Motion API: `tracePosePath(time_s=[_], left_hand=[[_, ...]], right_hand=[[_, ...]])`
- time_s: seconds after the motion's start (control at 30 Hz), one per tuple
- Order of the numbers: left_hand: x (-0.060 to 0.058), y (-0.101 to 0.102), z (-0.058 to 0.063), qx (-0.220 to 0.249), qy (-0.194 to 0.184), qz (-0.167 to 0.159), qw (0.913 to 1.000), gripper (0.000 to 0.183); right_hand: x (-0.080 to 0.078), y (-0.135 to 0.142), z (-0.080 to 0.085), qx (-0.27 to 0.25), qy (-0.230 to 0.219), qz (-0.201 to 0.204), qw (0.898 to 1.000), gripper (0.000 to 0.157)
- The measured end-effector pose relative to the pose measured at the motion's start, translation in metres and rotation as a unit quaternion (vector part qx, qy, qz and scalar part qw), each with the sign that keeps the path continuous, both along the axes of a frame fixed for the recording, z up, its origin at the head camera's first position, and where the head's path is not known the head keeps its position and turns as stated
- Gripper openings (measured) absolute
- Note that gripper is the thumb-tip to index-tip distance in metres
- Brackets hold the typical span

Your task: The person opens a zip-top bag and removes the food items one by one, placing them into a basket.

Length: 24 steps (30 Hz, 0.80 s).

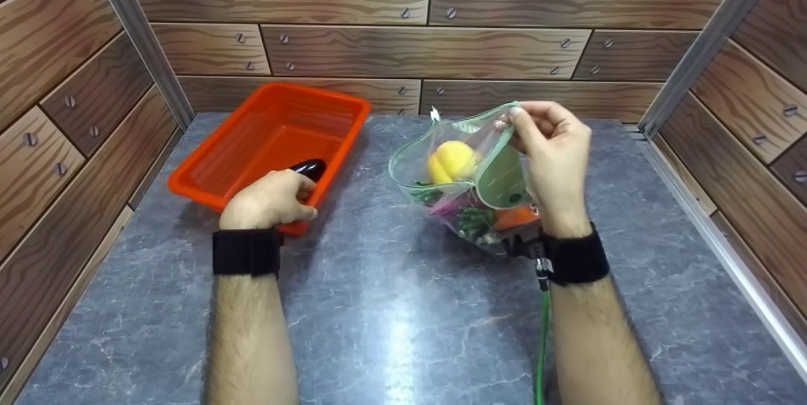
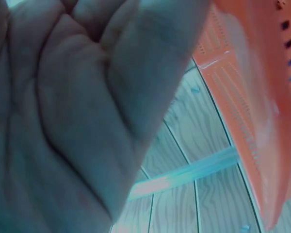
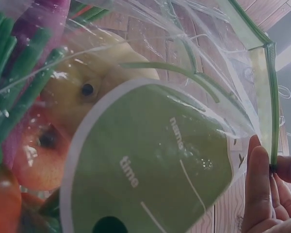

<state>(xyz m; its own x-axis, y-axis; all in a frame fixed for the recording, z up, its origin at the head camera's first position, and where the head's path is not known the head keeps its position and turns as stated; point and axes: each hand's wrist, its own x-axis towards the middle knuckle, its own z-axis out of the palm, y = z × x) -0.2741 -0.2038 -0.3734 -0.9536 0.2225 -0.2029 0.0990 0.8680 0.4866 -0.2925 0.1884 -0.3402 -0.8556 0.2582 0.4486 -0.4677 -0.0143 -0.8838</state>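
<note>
Basket (image 1: 268, 143): orange-red plastic, rectangular, ribbed floor, perforated wall; at left on the grey marbled tabletop (image 1: 359, 329). Inside, near its right wall: one dark, glossy, rounded item (image 1: 309, 170).
Left hand (image 1: 268, 199): over the basket's near right corner, fingers bent down beside the dark item; cannot tell whether clasped.
Bag (image 1: 410, 166): clear, creased film, green-edged mouth agape, green oval label (image 1: 502, 181) lettered "name" and "time"; right of the basket.
Right hand (image 1: 558, 152): pinching the bag's rim between thumb and fingers.
Bag contents: smooth yellow rounded piece (image 1: 455, 160), purple piece (image 1: 447, 205), slender green stalks (image 1: 476, 221), orange piece (image 1: 517, 217).
Behind: panels (image 1: 353, 52) in wood-grain print.
</note>
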Motion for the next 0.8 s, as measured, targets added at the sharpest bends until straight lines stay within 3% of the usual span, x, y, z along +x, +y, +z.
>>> tracePosePath(time_s=[0.1, 0.33, 0.5, 0.63, 0.8], left_hand=[[-0.003, 0.008, -0.001, 0.003, 0.003, -0.005, 1.0000, 0.038], [-0.008, 0.022, -0.003, -0.004, 0.024, -0.009, 0.9997, 0.025], [-0.006, 0.033, 0.004, 0.009, 0.121, -0.020, 0.9924, 0.026], [-0.003, 0.050, 0.013, 0.032, 0.216, -0.033, 0.9753, 0.037], [0.002, 0.073, 0.021, 0.062, 0.281, -0.062, 0.9558, 0.047]], right_hand=[[0.000, 0.000, 0.000, 0.012, -0.002, -0.005, 1.000, 0.011], [0.001, 0.001, 0.000, 0.024, -0.009, -0.007, 1.000, 0.016], [0.001, -0.002, -0.001, 0.031, -0.013, -0.004, 0.999, 0.011], [0.001, -0.005, -0.002, 0.035, -0.019, 0.009, 0.999, 0.012], [0.003, -0.009, -0.002, 0.042, -0.022, 0.015, 0.999, 0.014]])
